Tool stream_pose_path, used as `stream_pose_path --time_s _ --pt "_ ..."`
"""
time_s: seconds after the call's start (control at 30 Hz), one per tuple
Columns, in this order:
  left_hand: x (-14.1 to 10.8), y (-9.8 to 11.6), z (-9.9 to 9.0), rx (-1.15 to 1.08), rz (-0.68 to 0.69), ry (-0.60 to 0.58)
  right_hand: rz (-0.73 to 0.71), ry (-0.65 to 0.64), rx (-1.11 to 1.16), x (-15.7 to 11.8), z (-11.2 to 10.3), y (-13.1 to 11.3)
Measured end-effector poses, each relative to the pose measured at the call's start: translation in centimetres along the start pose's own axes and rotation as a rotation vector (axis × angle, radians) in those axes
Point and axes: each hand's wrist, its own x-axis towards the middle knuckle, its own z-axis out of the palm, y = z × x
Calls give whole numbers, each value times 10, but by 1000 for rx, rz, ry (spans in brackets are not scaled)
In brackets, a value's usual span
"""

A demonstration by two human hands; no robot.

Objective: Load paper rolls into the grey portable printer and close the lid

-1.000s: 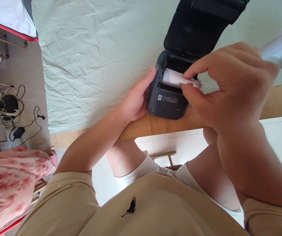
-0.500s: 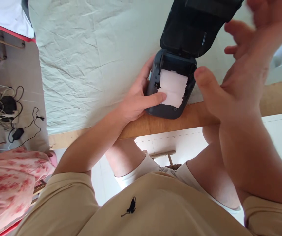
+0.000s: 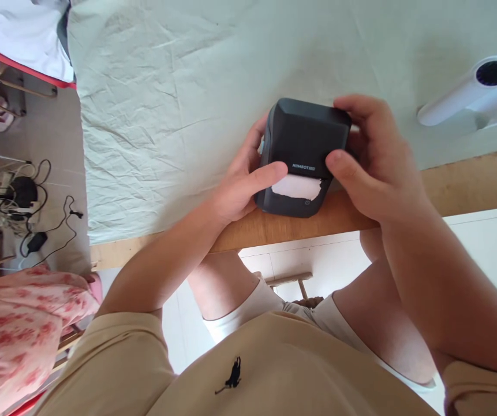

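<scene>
Just right of centre, the left hand (image 3: pixel 243 185) clasps the black printer (image 3: pixel 289 207) between thumb and fingers, white paper (image 3: pixel 299 188) below its lid (image 3: pixel 306 136); the right hand (image 3: pixel 380 159) pinches the right edge.

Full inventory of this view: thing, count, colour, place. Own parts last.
Printer: 1, black, centre
Paper: 1, white, at printer's near end
Table: 1, brown wooden edge, across middle
Sheet: 1, pale green, over table
Device: 1, white with dark round top, right
Cables: several, black and white, left
Adapter: 1, black, left
Floral cloth: 1, pink, lower left
White cloth: 1, white with red edge, upper left
Other left-edge items: too small to name
Shirt: 1, tan, bottom
Shorts: 1, white, bottom centre
Left grip: 1, bare, on printer's left side
Right grip: 1, bare, on printer's right side
</scene>
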Motion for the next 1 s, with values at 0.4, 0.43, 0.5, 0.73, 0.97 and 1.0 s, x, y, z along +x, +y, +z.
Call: stream_pose_path --time_s 0.4,0.43,0.5,0.73,0.97,1.0 --pt "0 9 14 -150 -56 11 -166 13 -41 2 5 15" --pt "0 10 16 -180 -58 2 -176 9 -52 1 7 17" --pt "2 11 20 -243 -52 38 -172 -5 -48 0 8 19" --pt "6 7 24 -248 -72 174 -164 129 -100 -5 4 15" --pt "6 6 17 -268 -80 111 -183 85 -202 -3 -3 5" --pt "6 6 17 -268 -78 110 -188 98 -212 -1 -5 3"
